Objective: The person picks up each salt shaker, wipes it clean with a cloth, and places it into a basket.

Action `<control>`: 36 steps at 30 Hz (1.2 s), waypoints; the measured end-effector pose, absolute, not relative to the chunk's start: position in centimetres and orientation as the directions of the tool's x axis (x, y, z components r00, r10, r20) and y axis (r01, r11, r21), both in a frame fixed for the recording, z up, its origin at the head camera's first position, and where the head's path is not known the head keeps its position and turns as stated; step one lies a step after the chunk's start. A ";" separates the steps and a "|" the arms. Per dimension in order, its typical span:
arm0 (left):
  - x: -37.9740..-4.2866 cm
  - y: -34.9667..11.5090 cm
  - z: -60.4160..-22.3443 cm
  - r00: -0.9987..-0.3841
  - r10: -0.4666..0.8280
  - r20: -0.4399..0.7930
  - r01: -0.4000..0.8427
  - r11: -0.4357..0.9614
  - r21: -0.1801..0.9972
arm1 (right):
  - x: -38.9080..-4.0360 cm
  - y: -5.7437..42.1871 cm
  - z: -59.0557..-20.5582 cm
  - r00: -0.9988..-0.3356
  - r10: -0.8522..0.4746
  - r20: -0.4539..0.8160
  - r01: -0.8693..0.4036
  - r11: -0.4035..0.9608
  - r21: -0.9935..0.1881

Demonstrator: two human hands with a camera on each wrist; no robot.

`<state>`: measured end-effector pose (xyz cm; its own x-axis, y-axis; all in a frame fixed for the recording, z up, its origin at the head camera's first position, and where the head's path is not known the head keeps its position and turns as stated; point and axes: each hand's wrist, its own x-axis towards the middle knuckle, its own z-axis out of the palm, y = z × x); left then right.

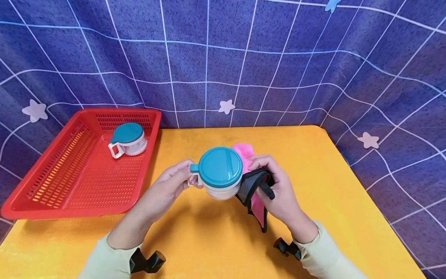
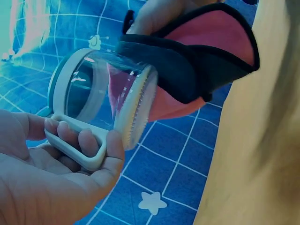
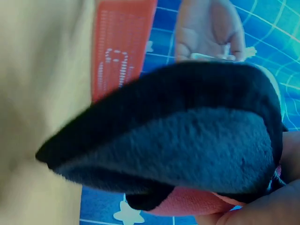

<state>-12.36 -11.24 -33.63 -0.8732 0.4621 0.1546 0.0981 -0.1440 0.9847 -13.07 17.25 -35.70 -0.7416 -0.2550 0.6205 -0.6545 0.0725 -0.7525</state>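
Note:
My left hand (image 1: pixel 167 186) grips the white handle (image 2: pixel 79 147) of a clear jar (image 1: pixel 223 192) with a teal lid (image 1: pixel 219 166), its fingers passed through the handle loop. The jar is held up above the table, tilted in the left wrist view. In my right hand (image 1: pixel 278 190) is a pink and grey cloth (image 1: pixel 256 182) with black edging, bunched between fingers and thumb. The cloth lies against the right side of the jar. Its grey side (image 3: pixel 187 150) fills much of the right wrist view and hides part of the right fingers.
At the left stands a red plastic basket (image 1: pixel 139 182) with perforated walls. Inside it sits a second jar (image 1: pixel 134 147) with a teal lid and white handle. The yellow table (image 1: pixel 296 147) meets a blue curtain (image 1: pixel 188 62) with a white grid behind it.

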 end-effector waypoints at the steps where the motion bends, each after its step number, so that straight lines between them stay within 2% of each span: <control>1: -12.4 -11.1 -33.6 -0.875 0.463 0.144 0.096 -0.127 0.987 | -13.1 17.3 -35.6 -0.746 -0.247 0.618 -0.648 0.060 -0.759; 6: -12.4 -10.8 -33.7 -0.874 0.474 0.105 0.072 -0.088 0.994 | -13.2 17.7 -34.8 -0.759 -0.199 0.620 -0.632 -0.001 -0.775; 11: -12.6 -10.6 -33.9 -0.868 0.486 0.097 0.053 -0.103 0.993 | -12.8 17.6 -34.0 -0.731 -0.149 0.666 -0.672 -0.014 -0.740; 14: -12.7 -10.4 -34.0 -0.867 0.486 0.109 0.048 -0.137 0.989 | -12.4 17.2 -33.7 -0.680 -0.137 0.720 -0.730 0.032 -0.683; 19: -12.7 -10.5 -33.9 -0.863 0.481 0.155 0.040 -0.241 0.970 | -12.1 16.4 -34.2 -0.549 -0.165 0.819 -0.835 0.145 -0.530; 21: -12.7 -10.5 -33.7 -0.861 0.479 0.170 0.033 -0.280 0.959 | -12.1 16.2 -34.6 -0.530 -0.183 0.828 -0.846 0.183 -0.501; 24: -12.6 -10.5 -33.4 -0.864 0.468 0.186 0.035 -0.313 0.949 | -12.2 16.2 -35.3 -0.548 -0.210 0.810 -0.834 0.213 -0.509; 29: -12.4 -10.5 -32.9 -0.882 0.440 0.169 0.033 -0.300 0.953 | -12.2 16.6 -36.3 -0.619 -0.243 0.747 -0.785 0.222 -0.578; 36: -12.1 -10.2 -32.9 -0.886 0.451 0.104 -0.009 -0.242 0.970 | -12.7 17.1 -35.6 -0.690 -0.218 0.690 -0.722 0.137 -0.679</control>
